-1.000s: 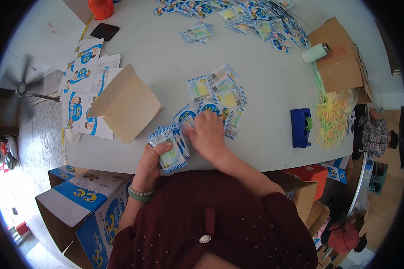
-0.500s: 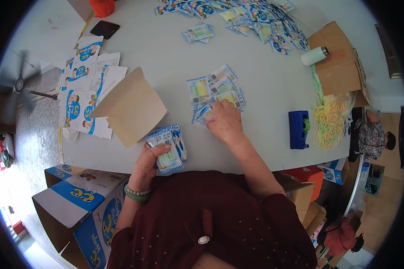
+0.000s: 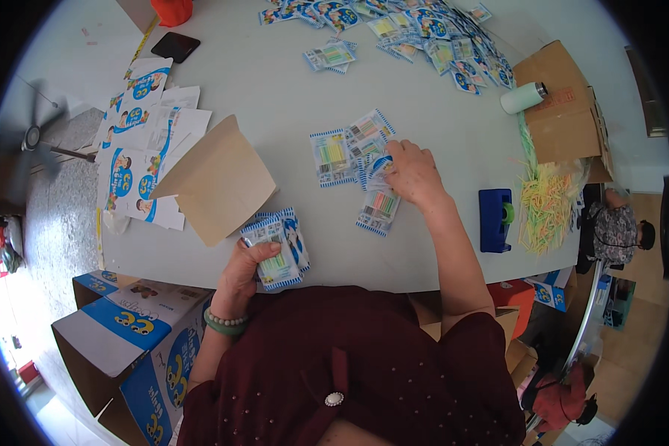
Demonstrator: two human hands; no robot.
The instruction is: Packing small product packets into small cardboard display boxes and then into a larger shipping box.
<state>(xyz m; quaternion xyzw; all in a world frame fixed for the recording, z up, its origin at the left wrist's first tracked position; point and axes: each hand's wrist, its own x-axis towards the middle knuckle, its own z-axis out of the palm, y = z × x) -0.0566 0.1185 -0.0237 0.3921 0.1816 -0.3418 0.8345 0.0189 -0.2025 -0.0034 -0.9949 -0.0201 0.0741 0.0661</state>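
Note:
My left hand [image 3: 239, 269] is closed round a small stack of blue-and-white sachets [image 3: 279, 253] near the table's front edge, its thumb pressed on top. Farther right, my right hand [image 3: 416, 175] reaches over a loose group of the same sachets [image 3: 333, 157] lying on the table. Its fingertips pinch one sachet [image 3: 379, 168], which tilts up from the others. Another sachet [image 3: 380, 211] lies just below that hand. Beside the left hand's stack stands an open carton [image 3: 223, 182] showing its plain brown side.
Flattened printed cartons [image 3: 134, 156] cover the left side, with a black phone [image 3: 175, 47] behind. A large sachet heap [image 3: 424, 30] lies at the back. To the right are a blue tape dispenser [image 3: 493, 219], paper shreds [image 3: 546, 208], a bottle [image 3: 524, 97] and a cardboard box [image 3: 561, 104].
My right hand has moved right and slightly away from me. The sachets under it have shifted, and one now lies apart nearer me. My left hand keeps its stack in place.

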